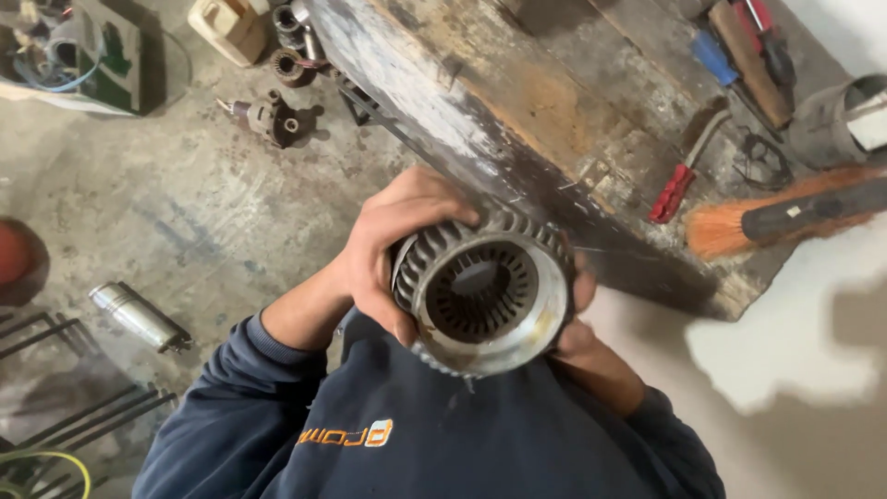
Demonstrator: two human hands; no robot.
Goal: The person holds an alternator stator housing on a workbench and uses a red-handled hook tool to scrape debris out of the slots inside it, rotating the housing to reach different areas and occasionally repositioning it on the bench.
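Fingers of left hand wrapped over grey finned round metal motor housing, right hand gripping at 3 o'clock, mostly hidden. Held at chest, off worn wooden surface at 12 o'clock. Probably heavy, rigid, greasy; best gripped across fins.

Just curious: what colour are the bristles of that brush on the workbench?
Orange bristles on the brush, seen in the head view.
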